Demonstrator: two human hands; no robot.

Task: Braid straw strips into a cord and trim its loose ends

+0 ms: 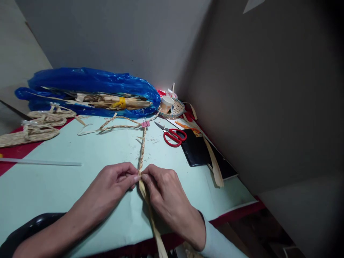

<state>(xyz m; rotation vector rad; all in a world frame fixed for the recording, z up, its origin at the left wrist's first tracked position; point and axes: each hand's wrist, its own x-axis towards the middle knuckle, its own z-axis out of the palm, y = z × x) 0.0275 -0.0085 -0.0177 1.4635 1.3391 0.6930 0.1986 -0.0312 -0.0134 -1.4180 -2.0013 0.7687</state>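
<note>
Over the table (94,145), left hand (114,182) and right hand (169,191) are pinching the braid (142,152), fingertips closed on it. Loosening either pinch could unravel it. Strands (160,247) are trailing toward 6 o'clock, risking snags; at 12, pink clip (145,124) slipping could kill tension.

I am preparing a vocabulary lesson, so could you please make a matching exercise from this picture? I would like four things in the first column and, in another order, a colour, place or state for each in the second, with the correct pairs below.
Column one
1. Braid
2. Binder clip
3. Scissors
4. Plastic bag

Column two
A. Blue, beside the back wall
B. Pinched by the left hand and right hand
C. Red handles
D. Pink

Pairs: 1-B, 2-D, 3-C, 4-A
</note>
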